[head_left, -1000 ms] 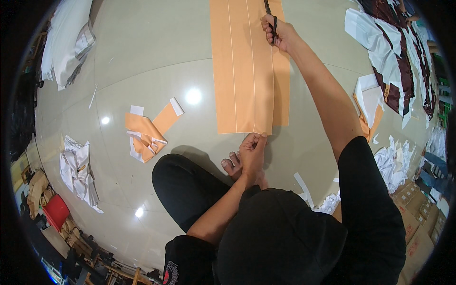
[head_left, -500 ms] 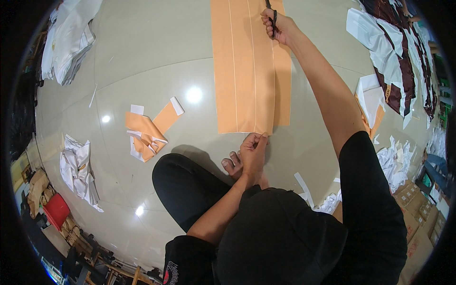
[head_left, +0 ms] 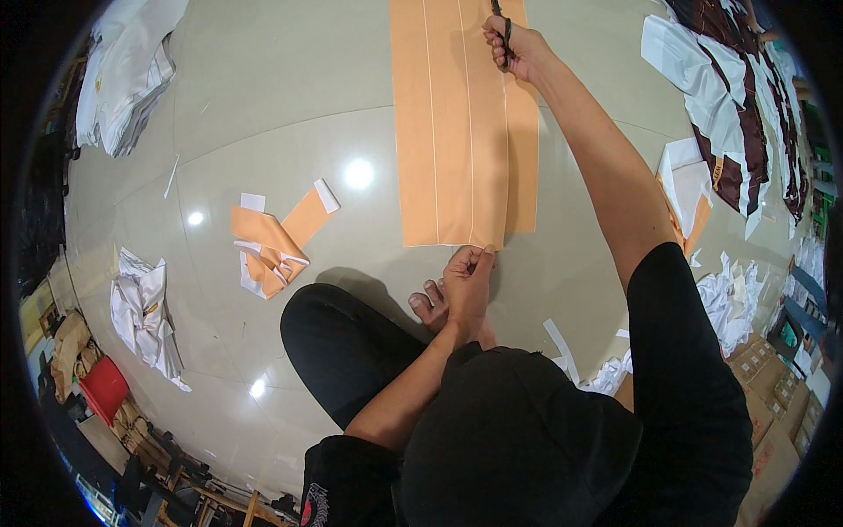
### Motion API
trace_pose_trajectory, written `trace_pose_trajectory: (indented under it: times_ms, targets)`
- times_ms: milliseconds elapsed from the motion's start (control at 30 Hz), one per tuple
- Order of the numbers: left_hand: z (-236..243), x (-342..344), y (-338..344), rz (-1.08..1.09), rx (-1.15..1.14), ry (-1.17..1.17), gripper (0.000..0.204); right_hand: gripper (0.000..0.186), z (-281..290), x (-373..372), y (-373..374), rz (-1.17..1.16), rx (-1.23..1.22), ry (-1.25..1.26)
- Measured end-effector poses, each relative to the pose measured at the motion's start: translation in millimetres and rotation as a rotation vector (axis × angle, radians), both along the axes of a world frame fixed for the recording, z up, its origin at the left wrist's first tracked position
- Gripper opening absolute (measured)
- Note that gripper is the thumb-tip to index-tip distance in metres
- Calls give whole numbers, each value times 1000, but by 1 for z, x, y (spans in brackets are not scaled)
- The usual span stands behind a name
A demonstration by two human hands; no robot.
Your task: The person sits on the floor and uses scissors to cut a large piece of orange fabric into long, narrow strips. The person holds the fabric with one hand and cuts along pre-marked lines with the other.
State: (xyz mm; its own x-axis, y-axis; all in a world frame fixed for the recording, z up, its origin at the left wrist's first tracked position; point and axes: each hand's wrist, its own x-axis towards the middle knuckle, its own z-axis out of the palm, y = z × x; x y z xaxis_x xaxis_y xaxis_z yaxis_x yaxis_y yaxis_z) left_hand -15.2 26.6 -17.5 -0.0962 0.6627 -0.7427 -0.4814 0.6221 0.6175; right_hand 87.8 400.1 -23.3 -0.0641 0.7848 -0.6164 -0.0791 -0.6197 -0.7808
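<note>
A long piece of orange fabric [head_left: 452, 158] with pale lengthwise lines lies on the tiled floor ahead of me. My left hand [head_left: 468, 281] pinches the corner of its near edge, close to my bare foot. Further up, my right hand [head_left: 514, 48] is closed round the handles of black scissors [head_left: 506, 35] at the fabric's right side. The blades run up to the top of the picture, so I cannot tell whether they are apart. Right of the cut line, a strip of the same fabric [head_left: 523, 167] lies flat, partly in shadow.
Left of me lie a crumpled orange-and-white fabric piece [head_left: 272, 250] and a white bundle [head_left: 147, 312]. White cloth is stacked at the far left [head_left: 132, 79]. On the right are maroon-and-white cloths [head_left: 720, 114], white scraps [head_left: 733, 299] and cardboard boxes [head_left: 773, 386].
</note>
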Motion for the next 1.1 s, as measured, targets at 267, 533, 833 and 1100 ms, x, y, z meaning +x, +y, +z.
trace_pose_trajectory:
  times_ms: [267, 533, 833, 1100]
  targets:
    - [-2, 0, 0, -1, -6, 12, 21, 24, 4, -1, -5, 11, 9, -29]
    - [-1, -1, 0, 0, -6, 1, 21, 23, -4, 1, 2, 8, 20, -19]
    - [-1, -1, -1, -2, 7, 7, 20, 21, -3, -2, 2, -31, 10, 14]
    - [2, -1, 1, -14, -2, 10, 20, 21, -7, 2, 4, -1, -5, -8]
